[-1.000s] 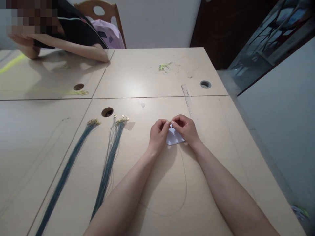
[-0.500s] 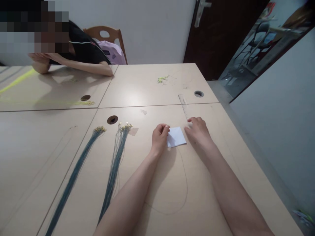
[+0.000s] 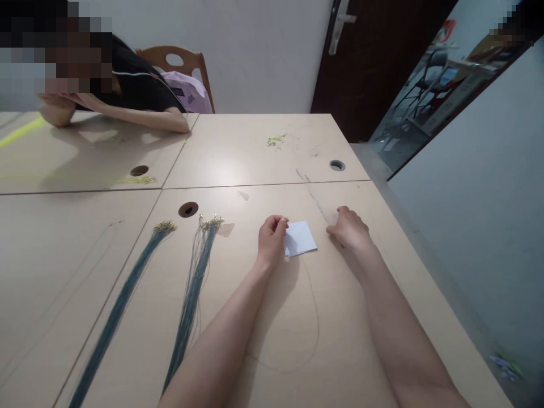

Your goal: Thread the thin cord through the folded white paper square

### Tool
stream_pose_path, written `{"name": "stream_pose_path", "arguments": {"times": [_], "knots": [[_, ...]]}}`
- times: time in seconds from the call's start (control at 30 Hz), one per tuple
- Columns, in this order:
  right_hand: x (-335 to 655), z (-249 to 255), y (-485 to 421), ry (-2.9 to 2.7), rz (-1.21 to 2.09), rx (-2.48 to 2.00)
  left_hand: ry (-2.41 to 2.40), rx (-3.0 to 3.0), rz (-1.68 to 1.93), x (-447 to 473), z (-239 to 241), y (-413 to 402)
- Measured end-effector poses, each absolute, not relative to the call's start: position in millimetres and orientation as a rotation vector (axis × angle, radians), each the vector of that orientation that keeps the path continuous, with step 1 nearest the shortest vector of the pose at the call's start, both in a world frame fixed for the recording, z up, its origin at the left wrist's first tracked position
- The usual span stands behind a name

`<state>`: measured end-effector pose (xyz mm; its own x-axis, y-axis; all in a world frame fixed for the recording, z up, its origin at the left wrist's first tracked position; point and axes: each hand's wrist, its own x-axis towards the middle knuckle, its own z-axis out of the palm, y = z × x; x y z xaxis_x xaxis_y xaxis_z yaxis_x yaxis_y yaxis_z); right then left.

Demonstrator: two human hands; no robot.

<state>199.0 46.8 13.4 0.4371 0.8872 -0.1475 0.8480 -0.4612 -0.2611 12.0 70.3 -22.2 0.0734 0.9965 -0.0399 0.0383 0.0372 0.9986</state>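
Note:
My left hand (image 3: 272,241) is closed in a pinch at the left edge of a small folded white paper (image 3: 301,239) on the table. What lies between its fingertips is too small to make out. A thin dark cord (image 3: 318,317) curves out from beneath the paper and loops toward my left forearm. To the right, my right hand (image 3: 351,229) has thumb and fingers on the two edges at the near end of a clear ruler (image 3: 315,198). The ruler slants away to the upper left, crossing the table seam.
Two bundles of dark blue-green cords (image 3: 127,309) with gold-coloured ends lie to the left. Yellow-green scraps (image 3: 276,139) lie at the back. Across the table a person in a black sleeve (image 3: 144,79) leans on their forearms near yellow cords (image 3: 142,180).
My right hand has moved slightly right, away from the paper, with its fingers spread wider. The ruler has turned, its far end swinging left. The left hand stays at the paper.

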Motion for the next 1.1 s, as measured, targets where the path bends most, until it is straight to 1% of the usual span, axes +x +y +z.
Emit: {"name": "stream_pose_path", "arguments": {"times": [0.17,0.23,0.37,0.47,0.6,0.93,1.1], "knots": [[216,7,47,-1.493,0.521,-2.361,1.176,1.236,1.114,11,-22,71],[216,8,48,-1.425,0.643,-2.142,1.168,1.22,1.117,11,-23,71],[191,7,53,-1.111,0.996,-1.53,1.154,1.202,1.134,11,-24,71],[163,2,60,-0.924,1.164,-1.294,1.148,1.205,1.139,12,-24,72],[140,-10,67,-0.748,1.111,-1.202,1.138,1.203,1.132,12,-24,72],[138,-30,70,-0.71,0.971,-1.174,1.172,1.268,1.093,14,-18,70],[139,-31,71,-0.699,0.976,-1.15,1.205,1.304,1.076,14,-17,69]]}}
